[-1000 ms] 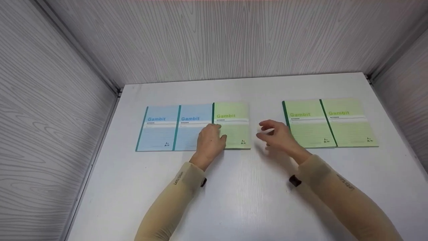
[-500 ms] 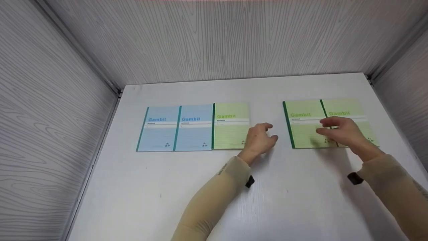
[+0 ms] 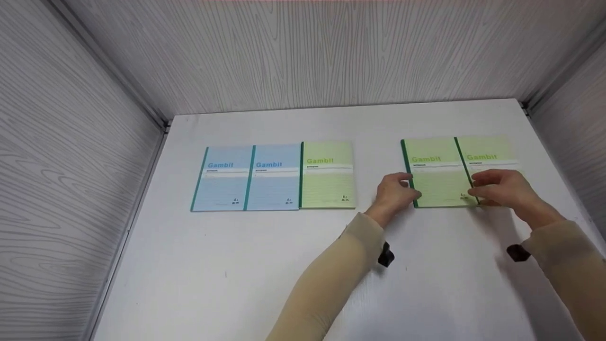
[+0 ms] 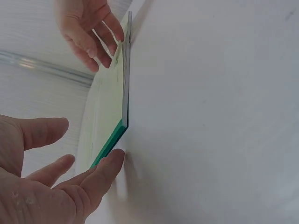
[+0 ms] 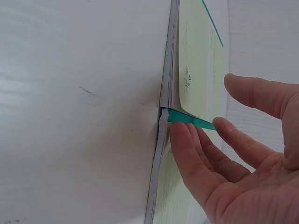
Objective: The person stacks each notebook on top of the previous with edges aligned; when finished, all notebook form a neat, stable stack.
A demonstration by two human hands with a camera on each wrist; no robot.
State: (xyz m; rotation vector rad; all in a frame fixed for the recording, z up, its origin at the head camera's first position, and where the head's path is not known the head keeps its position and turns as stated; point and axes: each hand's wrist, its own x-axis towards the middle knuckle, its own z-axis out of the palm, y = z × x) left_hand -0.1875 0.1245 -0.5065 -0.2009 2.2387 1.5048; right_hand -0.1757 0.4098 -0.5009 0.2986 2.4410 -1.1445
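Two green Gambit notebooks lie side by side at the right of the head view, the near-left one (image 3: 438,182) and the right one (image 3: 490,146). My left hand (image 3: 392,195) is at the dark green spine of the left notebook; in the left wrist view its fingertips come right up to that spine, thumb held apart above. Over the seam between the two notebooks is my right hand (image 3: 509,190), its fingers spread and loosely bent. The right wrist view puts those fingertips (image 5: 182,140) close to the green spine strip (image 5: 194,119) of the right notebook.
Two blue notebooks (image 3: 225,189) (image 3: 273,189) and a green notebook (image 3: 326,187) lie in a row on the white table (image 3: 236,270), left of my hands. Wood-grain panels (image 3: 293,52) enclose the table at the back and both sides.
My left hand has moved right, from the row of three notebooks to the spine of the left notebook in the pair. My right hand has also moved right, onto the pair's seam.
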